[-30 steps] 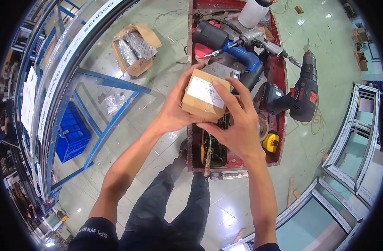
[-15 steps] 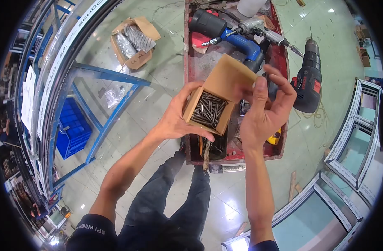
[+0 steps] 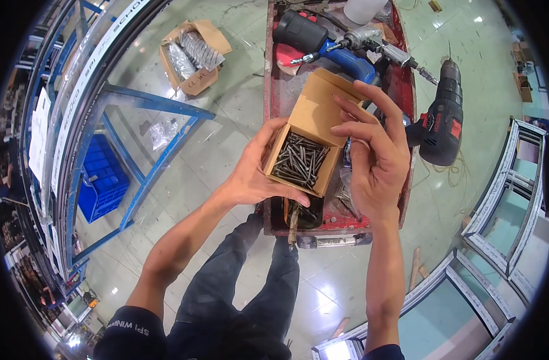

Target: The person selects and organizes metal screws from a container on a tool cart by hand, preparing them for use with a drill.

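My left hand (image 3: pixel 255 171) holds a small open cardboard box (image 3: pixel 278 170) from its left side, the thumb along the bottom edge. Inside lie several dark metal screws (image 3: pixel 299 158), heaped loosely. The lid (image 3: pixel 322 99) of the box stands folded back, away from me. My right hand (image 3: pixel 376 156) is raised just right of the box, its fingers apart and bent toward the lid, with nothing in them. The box is above the near part of a red metal tray (image 3: pixel 346 230).
On the red tray lie a blue and black power tool (image 3: pixel 301 33) and a grey air tool (image 3: pixel 367 39). A Bosch drill (image 3: pixel 442 123) is at its right. Left are a blue metal frame (image 3: pixel 160 103), a blue crate (image 3: pixel 103 180) and a cardboard carton (image 3: pixel 198 84). Window frames (image 3: pixel 460 288) stand lower right.
My right hand has turned, its fingers now pointing left over the lid's right edge. The box in my left hand has barely moved.
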`<action>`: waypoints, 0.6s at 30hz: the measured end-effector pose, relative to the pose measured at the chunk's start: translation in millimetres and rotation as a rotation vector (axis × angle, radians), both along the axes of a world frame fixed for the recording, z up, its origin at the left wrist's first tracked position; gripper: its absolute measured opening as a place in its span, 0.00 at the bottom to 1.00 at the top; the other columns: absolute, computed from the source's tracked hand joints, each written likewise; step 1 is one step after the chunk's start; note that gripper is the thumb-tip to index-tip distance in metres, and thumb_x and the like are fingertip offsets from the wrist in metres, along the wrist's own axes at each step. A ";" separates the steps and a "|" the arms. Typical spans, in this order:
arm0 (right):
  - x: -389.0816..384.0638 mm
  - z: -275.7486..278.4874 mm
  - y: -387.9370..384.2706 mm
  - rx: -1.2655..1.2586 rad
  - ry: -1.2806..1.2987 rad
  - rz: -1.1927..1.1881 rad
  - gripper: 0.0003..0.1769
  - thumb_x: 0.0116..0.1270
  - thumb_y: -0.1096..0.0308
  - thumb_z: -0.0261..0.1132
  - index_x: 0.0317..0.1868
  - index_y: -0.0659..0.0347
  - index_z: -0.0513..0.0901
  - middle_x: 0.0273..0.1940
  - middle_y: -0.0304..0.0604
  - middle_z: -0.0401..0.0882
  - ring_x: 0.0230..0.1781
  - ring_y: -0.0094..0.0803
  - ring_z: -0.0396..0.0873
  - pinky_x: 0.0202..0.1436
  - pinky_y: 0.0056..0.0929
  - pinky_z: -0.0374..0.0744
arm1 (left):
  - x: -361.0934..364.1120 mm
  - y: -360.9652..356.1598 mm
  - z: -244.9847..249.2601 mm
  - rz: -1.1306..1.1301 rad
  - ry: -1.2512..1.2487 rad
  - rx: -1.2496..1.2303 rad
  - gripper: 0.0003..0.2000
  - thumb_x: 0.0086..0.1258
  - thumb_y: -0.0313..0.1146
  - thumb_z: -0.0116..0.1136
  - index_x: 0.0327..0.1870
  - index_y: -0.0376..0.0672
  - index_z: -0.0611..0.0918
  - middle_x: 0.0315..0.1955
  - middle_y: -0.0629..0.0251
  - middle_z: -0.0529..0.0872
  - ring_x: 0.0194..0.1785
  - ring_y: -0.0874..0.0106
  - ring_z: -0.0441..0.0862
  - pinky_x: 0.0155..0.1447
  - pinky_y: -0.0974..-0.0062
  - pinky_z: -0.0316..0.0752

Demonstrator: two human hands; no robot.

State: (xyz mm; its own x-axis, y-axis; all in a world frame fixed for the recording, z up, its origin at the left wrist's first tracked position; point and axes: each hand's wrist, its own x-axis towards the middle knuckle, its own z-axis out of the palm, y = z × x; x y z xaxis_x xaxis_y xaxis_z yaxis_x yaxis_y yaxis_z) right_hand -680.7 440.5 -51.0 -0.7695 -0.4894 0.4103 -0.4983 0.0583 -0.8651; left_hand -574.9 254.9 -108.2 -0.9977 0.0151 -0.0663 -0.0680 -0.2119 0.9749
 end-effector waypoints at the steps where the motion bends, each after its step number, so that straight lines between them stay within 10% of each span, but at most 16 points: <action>1: -1.1 -0.2 0.7 -0.005 0.006 0.009 0.19 0.60 0.93 0.55 0.44 0.67 0.87 0.71 0.55 0.70 0.67 0.52 0.81 0.62 0.40 0.84 | -0.4 0.4 0.9 -0.002 -0.008 0.002 0.60 0.38 0.30 0.93 0.76 0.41 0.62 0.65 0.62 0.77 0.70 0.69 0.75 0.74 0.67 0.70; 11: 10.6 17.0 -5.3 0.568 0.354 0.048 0.14 0.50 0.71 0.81 0.39 0.58 0.92 0.73 0.48 0.69 0.77 0.57 0.63 0.76 0.52 0.67 | -3.1 5.3 1.5 0.004 -0.008 0.025 0.61 0.39 0.31 0.93 0.77 0.42 0.61 0.66 0.60 0.76 0.71 0.68 0.74 0.75 0.66 0.70; 18: 8.7 18.9 1.9 0.169 -0.265 -0.048 0.08 0.62 0.73 0.75 0.43 0.59 0.94 0.68 0.46 0.73 0.70 0.38 0.69 0.73 0.39 0.68 | -3.3 3.0 3.0 0.016 -0.065 0.023 0.60 0.41 0.30 0.92 0.77 0.40 0.61 0.66 0.59 0.77 0.71 0.67 0.74 0.75 0.66 0.69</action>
State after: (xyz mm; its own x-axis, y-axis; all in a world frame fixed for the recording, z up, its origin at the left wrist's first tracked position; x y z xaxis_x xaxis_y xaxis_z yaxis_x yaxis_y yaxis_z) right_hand -672.0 442.4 -32.0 -0.8628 -0.4938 0.1087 -0.2504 0.2305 -0.9403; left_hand -578.1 257.9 -105.2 -0.9914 0.0015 -0.1310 -0.1276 -0.2360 0.9633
